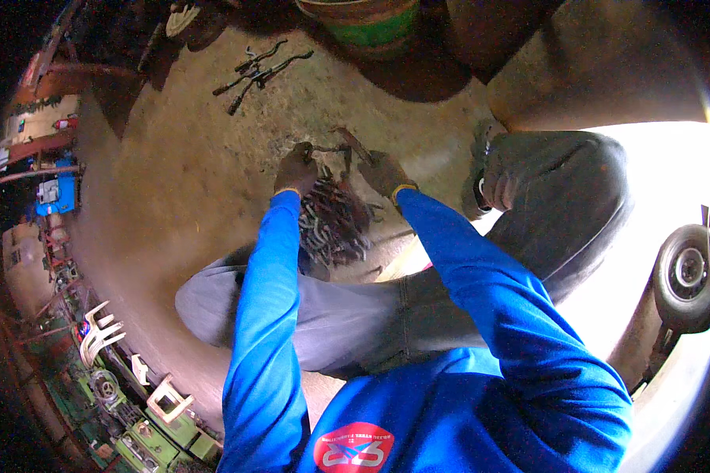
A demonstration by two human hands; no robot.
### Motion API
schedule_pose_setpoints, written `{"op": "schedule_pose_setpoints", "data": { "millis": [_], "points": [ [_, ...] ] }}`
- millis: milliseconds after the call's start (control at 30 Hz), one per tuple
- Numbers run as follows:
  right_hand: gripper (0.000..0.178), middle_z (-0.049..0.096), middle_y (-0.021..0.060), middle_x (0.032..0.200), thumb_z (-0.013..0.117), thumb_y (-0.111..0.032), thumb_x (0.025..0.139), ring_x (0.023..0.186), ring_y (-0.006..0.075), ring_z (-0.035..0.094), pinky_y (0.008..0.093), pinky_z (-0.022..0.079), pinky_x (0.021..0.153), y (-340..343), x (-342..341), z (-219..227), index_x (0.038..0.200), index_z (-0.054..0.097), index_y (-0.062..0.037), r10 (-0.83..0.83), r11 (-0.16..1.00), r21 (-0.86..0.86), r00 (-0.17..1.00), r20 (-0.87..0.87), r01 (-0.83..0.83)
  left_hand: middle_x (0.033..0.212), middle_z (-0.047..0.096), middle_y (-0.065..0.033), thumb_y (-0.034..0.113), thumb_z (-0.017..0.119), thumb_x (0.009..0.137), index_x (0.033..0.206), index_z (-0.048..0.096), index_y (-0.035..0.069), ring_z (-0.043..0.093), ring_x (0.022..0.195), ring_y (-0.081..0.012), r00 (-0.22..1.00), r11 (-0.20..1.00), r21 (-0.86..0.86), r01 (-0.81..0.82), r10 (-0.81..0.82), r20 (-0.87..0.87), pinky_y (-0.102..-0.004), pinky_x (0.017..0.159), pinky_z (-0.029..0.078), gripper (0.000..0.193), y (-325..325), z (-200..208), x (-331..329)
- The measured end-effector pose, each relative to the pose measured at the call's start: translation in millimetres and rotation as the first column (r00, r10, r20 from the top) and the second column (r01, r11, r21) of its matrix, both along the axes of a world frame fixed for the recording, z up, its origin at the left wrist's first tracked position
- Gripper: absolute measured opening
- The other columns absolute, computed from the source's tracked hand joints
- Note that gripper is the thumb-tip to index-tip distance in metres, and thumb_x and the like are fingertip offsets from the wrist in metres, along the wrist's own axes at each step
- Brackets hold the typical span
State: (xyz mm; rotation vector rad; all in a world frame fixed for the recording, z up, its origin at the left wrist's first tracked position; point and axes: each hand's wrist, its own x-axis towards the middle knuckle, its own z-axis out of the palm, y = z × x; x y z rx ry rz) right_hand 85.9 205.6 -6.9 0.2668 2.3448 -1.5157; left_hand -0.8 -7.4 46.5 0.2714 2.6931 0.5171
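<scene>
My left hand is closed around one end of a bent metal rod, just beyond the pile of rods on the floor. My right hand grips a brownish tool, perhaps a hammer; its shape is too blurred to be sure. A few loose rods lie well apart, farther out. I seem to be working this single piece; the next move calls for a steady left grip.

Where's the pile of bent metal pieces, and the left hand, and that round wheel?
Pile of bent metal pieces (331,221): head view, middle of the heap.
Left hand (296,169): head view, back of the hand.
Wheel (689,269): head view, its hub.
</scene>
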Motion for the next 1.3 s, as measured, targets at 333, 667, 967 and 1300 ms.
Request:
{"op": "schedule_pose_setpoints", "data": {
  "millis": [333,667,967,1300],
  "points": [
    [0.038,0.066,0.0248,0.096,0.05,-0.037,0.088,0.087,0.045,0.063,0.0524,0.049,0.079,0.9,-1.9,14.9,0.102,0.067,-0.0046,-0.018,0.997,0.081,0.999,0.03,0.016,0.119,0.062,-0.0189,0.013,0.052,0.086,0.123,0.058,0.011,0.059,0.11,-0.0371,0.998,1.0,-0.007,-0.019,0.019,0.061,-0.0445,0.095,0.047,0.037,-1.4,-12.3,0.7],
    [0.041,0.067,0.0259,0.092,0.055,-0.042,0.087,0.087,0.0448,0.063,0.0514,0.049,0.078,-2.1,6.2,19.9,0.099,0.068,-0.0054,-0.046,0.999,-0.002,0.998,0.035,0.046,0.108,0.065,-0.0188,0.018,0.058,0.088,0.113,0.065,0.012,0.063,0.1,-0.0344,1.0,0.996,0.09,0.0,0.001,-0.016,-0.0435,0.086,0.05,0.026,-3.2,-15.9,1.7],
    [0.042,0.067,0.022,0.097,0.059,-0.037,0.082,0.092,0.0367,0.065,0.046,0.049,0.08,-6.4,4.5,26.4,0.109,0.065,-0.0052,0.014,0.998,0.061,0.979,0.204,-0.027,0.109,0.064,-0.0191,0.019,0.059,0.089,0.107,0.069,0.014,0.06,0.105,-0.0364,0.991,0.992,0.019,0.123,-0.122,-0.061,-0.0442,0.09,0.048,0.021,-25.7,-39.5,-2.5],
    [0.04,0.068,0.0208,0.089,0.059,-0.037,0.082,0.087,0.0377,0.066,0.046,0.05,0.077,-2.2,3.1,36.5,0.104,0.066,-0.0051,-0.006,1.0,0.0,0.979,0.205,0.006,0.11,0.064,-0.0185,0.018,0.057,0.088,0.1,0.072,0.016,0.059,0.106,-0.0358,0.973,0.972,-0.042,0.231,-0.231,0.011,-0.0433,0.091,0.048,0.019,-30.3,-36.2,-4.2]
  ]
}}
